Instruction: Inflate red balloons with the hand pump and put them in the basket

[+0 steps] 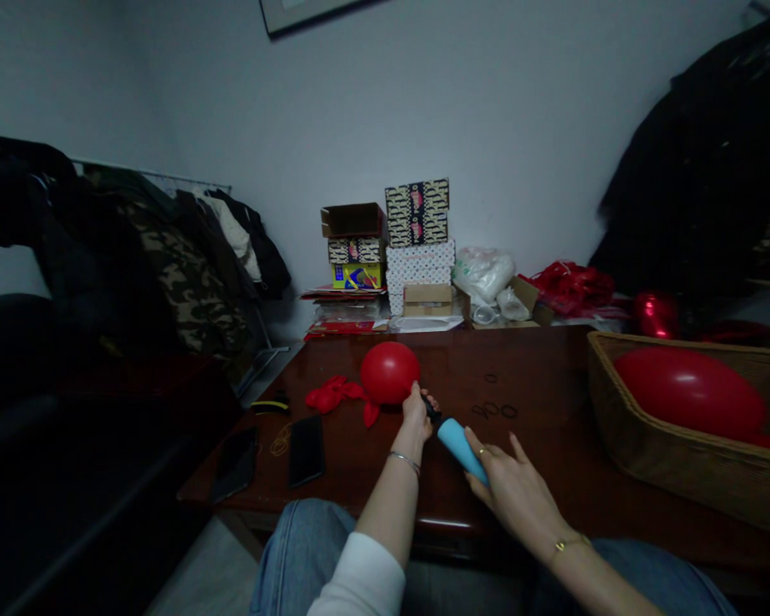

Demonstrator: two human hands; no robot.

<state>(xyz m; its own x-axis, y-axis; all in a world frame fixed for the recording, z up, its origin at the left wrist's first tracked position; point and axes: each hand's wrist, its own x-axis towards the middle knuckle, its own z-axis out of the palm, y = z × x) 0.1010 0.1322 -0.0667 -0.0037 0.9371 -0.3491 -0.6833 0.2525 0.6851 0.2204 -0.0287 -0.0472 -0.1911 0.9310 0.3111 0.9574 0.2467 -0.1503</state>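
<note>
A partly inflated red balloon (390, 374) sits just above the table, at the front end of a light blue hand pump (460, 447). My left hand (417, 412) is closed around the balloon's neck, where it meets the pump's black nozzle (431, 411); the fingers hide the join. On the pump's blue body, near its rear end, my right hand (519, 483) has its thumb and fingers around the tube. Several limp red balloons (328, 394) lie on the table left of the inflated one.
A wicker basket (648, 453) holding a large red balloon (693, 389) stands at right. Dark rings (491, 411), a black phone (306, 451), a dark flat object (236, 462) and a yellow-black item (270, 405) lie on the brown table (552, 368). Boxes (420, 265) are stacked behind.
</note>
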